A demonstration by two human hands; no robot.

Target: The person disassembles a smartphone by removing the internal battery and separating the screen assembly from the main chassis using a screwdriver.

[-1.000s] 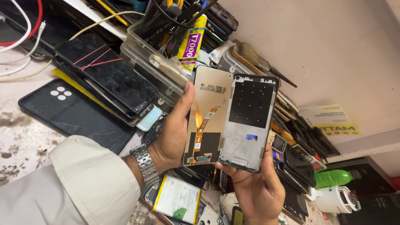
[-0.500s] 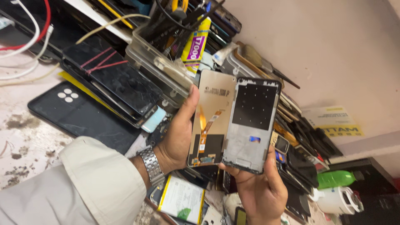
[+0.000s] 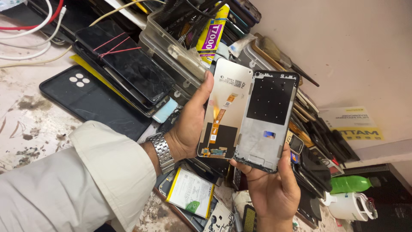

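Observation:
My left hand (image 3: 189,124) holds a phone display panel (image 3: 225,109) back side up, its grey back showing an orange flex cable and a black patch near the bottom. My right hand (image 3: 272,189) holds a grey phone middle frame (image 3: 268,120) with a black rectangular pad, gripped from below. The two parts are side by side, their long edges touching, above the cluttered bench. A metal watch (image 3: 162,151) and a pale sleeve are on my left arm.
A black phone back cover (image 3: 92,101) and a stack of cracked screens with red bands (image 3: 124,64) lie left. A clear bin (image 3: 171,47) holds a yellow glue tube (image 3: 211,32). A phone battery (image 3: 189,191) lies below; a green bottle (image 3: 349,184) and white cup at right.
Both hands and the two parts have shifted slightly right and lower in view; the display panel and frame stay side by side, grips unchanged.

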